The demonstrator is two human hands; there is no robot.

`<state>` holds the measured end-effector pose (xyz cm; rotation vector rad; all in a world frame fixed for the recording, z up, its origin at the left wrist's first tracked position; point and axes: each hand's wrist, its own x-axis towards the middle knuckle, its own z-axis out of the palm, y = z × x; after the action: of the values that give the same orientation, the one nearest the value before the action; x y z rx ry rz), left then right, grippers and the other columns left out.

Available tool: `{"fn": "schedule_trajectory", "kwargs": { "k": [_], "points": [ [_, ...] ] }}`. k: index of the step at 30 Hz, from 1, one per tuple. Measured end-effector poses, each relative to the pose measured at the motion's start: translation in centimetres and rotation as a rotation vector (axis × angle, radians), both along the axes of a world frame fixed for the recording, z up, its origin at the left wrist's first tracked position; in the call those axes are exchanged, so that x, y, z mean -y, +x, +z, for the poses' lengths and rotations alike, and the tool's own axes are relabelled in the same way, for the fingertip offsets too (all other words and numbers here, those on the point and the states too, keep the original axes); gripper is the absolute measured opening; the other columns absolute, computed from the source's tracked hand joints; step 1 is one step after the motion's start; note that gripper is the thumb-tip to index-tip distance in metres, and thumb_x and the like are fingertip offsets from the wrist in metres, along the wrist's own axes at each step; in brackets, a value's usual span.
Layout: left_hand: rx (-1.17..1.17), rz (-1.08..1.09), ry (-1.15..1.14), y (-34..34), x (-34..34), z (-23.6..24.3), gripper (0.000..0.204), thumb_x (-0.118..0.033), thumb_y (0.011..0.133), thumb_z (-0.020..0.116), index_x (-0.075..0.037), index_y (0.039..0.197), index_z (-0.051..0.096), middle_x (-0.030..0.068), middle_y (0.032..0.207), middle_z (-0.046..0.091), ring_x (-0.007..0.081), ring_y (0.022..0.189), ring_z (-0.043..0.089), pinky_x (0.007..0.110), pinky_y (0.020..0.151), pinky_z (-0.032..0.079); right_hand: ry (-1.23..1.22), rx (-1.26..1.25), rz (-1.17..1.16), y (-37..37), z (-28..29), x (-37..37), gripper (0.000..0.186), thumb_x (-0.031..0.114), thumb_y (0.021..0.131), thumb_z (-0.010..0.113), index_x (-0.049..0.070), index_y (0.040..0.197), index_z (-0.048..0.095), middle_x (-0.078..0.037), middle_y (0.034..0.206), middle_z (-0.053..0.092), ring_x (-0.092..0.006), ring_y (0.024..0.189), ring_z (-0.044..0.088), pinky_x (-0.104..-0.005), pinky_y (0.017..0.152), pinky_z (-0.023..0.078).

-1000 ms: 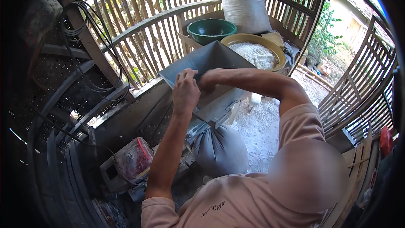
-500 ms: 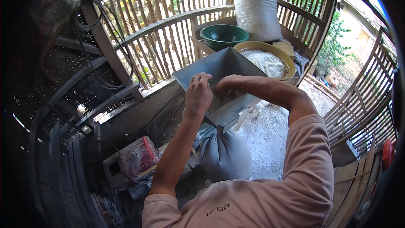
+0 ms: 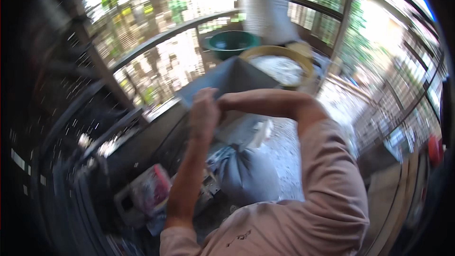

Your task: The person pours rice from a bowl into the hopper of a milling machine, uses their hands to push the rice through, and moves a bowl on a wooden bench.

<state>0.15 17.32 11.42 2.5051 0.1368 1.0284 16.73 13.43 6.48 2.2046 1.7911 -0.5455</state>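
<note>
The whole picture is motion-blurred. My left hand [image 3: 204, 111] is raised in front of me, its fingers curled over the near edge of a grey metal hopper [image 3: 237, 76]. My right forearm comes across from the right, bent at the elbow. My right hand [image 3: 223, 100] meets the same edge and is mostly hidden behind my left hand, so its grip cannot be made out. A stuffed grey sack [image 3: 249, 175] lies on the floor below both hands.
Behind the hopper stand a green basin [image 3: 232, 42] and a yellow-rimmed round tray [image 3: 303, 66] holding pale grain, with a tall white sack [image 3: 268, 4] beyond. A pink patterned bag [image 3: 151, 189] lies lower left. Bamboo slat walls close in all round.
My head has swung, so the view is now blurred and shifted. Both hands stay together at the hopper's near edge, with my right elbow folded a little tighter.
</note>
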Motion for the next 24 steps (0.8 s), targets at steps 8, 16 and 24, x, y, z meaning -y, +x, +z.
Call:
{"fn": "schedule_trajectory", "kwargs": {
  "k": [8,16,24],
  "points": [
    [-0.153,-0.025,-0.072,-0.9,-0.6,1.7,0.029,0.005,0.081,0.050,-0.001,0.108,0.059,0.0153,0.114,0.058,0.0317,0.110,0.054,0.039,0.093,0.043,0.076,-0.099,-0.091,-1.7,-0.3,3.1,0.027,0.008,0.074,0.062,0.008,0.101,0.064,-0.007,0.093,0.065,-0.0161,0.082,0.063,-0.0348,0.071,0.052],
    [-0.176,0.001,-0.049,-1.0,-0.8,1.3,0.032,0.005,0.081,0.049,-0.001,0.110,0.058,0.0156,0.116,0.057,0.0324,0.111,0.053,0.040,0.094,0.042,0.095,-0.135,-0.095,-2.2,-0.8,3.1,0.025,0.007,0.072,0.065,0.010,0.096,0.066,-0.006,0.090,0.065,-0.0149,0.082,0.063,-0.0344,0.071,0.051],
    [-0.106,0.020,-0.004,-1.6,-0.3,1.4,0.033,0.008,0.080,0.048,-0.002,0.110,0.058,0.0162,0.113,0.059,0.0323,0.108,0.055,0.039,0.092,0.044,0.105,-0.207,-0.034,-0.8,-2.4,1.0,0.023,0.006,0.070,0.067,0.011,0.092,0.067,-0.005,0.087,0.066,-0.0138,0.082,0.063,-0.0339,0.070,0.051]
  ]
}}
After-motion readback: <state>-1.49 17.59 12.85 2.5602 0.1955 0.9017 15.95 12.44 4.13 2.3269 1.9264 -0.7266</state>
